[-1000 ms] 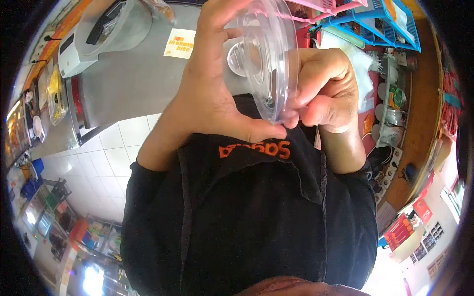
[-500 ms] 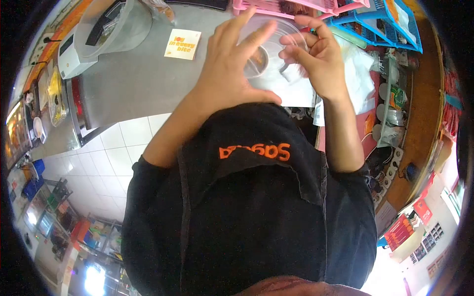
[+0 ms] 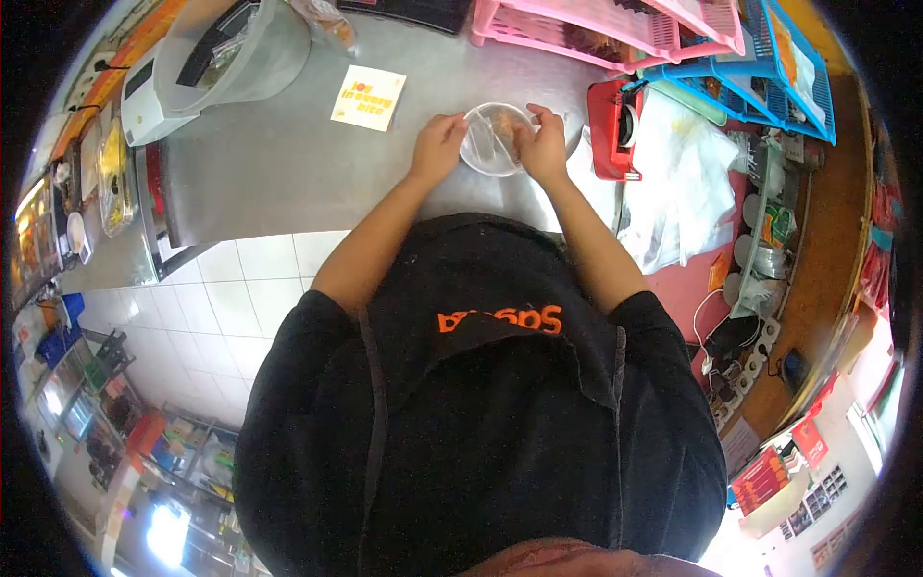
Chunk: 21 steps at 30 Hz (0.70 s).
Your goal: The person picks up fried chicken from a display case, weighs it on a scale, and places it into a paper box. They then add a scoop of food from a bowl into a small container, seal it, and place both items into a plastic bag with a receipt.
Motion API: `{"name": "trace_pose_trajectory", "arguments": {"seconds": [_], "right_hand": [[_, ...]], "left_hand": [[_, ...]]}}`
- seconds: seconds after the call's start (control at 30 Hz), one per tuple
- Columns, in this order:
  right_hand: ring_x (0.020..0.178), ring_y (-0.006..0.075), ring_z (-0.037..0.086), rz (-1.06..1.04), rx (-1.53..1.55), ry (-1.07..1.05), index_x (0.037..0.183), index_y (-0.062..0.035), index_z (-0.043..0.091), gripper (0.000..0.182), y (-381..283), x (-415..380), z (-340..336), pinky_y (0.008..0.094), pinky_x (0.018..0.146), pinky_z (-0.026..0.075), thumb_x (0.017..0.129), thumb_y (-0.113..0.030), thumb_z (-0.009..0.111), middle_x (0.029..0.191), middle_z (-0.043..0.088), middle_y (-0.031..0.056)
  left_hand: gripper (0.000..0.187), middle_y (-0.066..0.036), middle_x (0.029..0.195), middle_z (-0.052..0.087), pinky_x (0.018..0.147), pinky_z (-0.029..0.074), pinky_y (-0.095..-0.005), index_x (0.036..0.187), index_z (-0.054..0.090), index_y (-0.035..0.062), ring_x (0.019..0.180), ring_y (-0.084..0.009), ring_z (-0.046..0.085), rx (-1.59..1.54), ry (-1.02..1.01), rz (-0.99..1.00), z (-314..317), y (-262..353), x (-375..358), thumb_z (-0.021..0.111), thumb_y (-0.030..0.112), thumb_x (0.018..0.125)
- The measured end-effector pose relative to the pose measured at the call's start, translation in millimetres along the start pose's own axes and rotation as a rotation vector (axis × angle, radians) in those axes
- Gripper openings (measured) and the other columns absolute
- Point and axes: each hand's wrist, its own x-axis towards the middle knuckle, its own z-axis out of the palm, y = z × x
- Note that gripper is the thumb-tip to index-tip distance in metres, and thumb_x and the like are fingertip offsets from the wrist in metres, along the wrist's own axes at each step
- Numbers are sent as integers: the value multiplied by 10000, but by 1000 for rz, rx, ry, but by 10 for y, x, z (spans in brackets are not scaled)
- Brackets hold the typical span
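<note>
A round clear plastic tub [image 3: 493, 159] sits low over the steel counter between my two hands, with something brownish showing inside. A pale line runs slantwise across its top. My left hand [image 3: 439, 149] is closed at the left rim, fingers curled against it. On the opposite side, my right hand [image 3: 542, 146] grips the right rim, its fingers bent over the edge. Just right of that hand stands a red tape dispenser [image 3: 606, 135] with a roll in it. A cream card with orange lettering [image 3: 369, 97] lies to the left.
Pink trays [image 3: 586, 29] and a blue rack [image 3: 769, 72] stand at the back right. White plastic bags [image 3: 678, 183] lie beside the dispenser. At the back left are a large translucent bin [image 3: 279, 62] and a white device [image 3: 154, 104]. The steel counter [image 3: 260, 173] ends near my body.
Both hands have come down and away from the camera with the tub, which now sits lower. The right hand has moved left, uncovering the tape dispenser.
</note>
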Motion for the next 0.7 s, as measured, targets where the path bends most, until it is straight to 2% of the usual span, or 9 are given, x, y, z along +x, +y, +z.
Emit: {"name": "trace_pose_trajectory", "arguments": {"seconds": [0.1,0.2,0.27,0.37,0.47,0.5,0.53,0.57,0.7], "right_hand": [[960,328,544,-76,-43,74,1224,-28,586,421,4,-63,65,389,852,456,855,-195,699,1094,550,208],[1079,383,494,5,-91,43,1242,-40,570,438,-38,-101,104,452,958,411,843,-172,692,1132,528,210],[1083,377,494,-2,-86,47,1236,-47,582,438,-77,-89,131,457,950,411,828,-158,697,1149,530,197],[1181,373,459,-176,-235,16,1292,-54,550,510,-121,-64,95,481,1003,379,822,-195,690,1265,495,198],[1338,362,352,-450,-449,-212,1395,-50,452,642,-313,-29,-32,511,1097,296,838,-300,651,1433,384,207],[1392,356,308,-542,-515,-320,1431,-48,413,691,-359,-29,-52,521,1130,262,846,-341,634,1490,337,210],[1472,329,178,-537,-622,-413,1493,-10,278,886,-345,-20,-48,527,1181,160,827,-495,606,1570,208,206],[1469,343,180,-544,-601,-437,1490,4,275,932,-353,-21,-68,527,1180,163,793,-501,634,1568,209,215],[1468,377,172,-531,-536,-479,1480,48,254,1097,-392,38,-112,520,1180,162,681,-543,717,1566,198,245]], "left_hand": [[281,-151,916,644,747,491,-344,1101,681,-15,799,-264,622,100,2,20,2,101,-16,596,194,932],[279,-156,901,637,743,493,-358,1110,674,-17,794,-289,622,161,21,36,7,164,-10,584,175,929],[289,-161,910,642,739,495,-366,1139,657,-20,797,-302,627,203,29,76,16,102,5,569,163,934],[340,-142,1025,654,795,497,-397,1201,628,-8,909,-313,635,212,-9,-13,-12,186,12,556,132,899],[507,-156,1285,583,984,439,-446,1321,545,9,1187,-329,552,739,-37,519,-11,311,115,543,129,829],[567,-156,1356,522,1037,381,-469,1355,506,10,1260,-330,481,717,-95,515,-4,323,107,545,145,806],[629,-157,1427,460,1090,323,-491,1389,467,12,1334,-330,410,695,-155,509,0,331,71,547,160,783],[692,-157,1498,398,1144,265,-513,1423,428,13,1408,-331,339,672,-218,501,-7,334,36,549,175,760],[781,-181,1559,284,1169,185,-545,1488,299,1,1452,-343,255,679,-315,483,-62,376,37,522,166,758]]}}
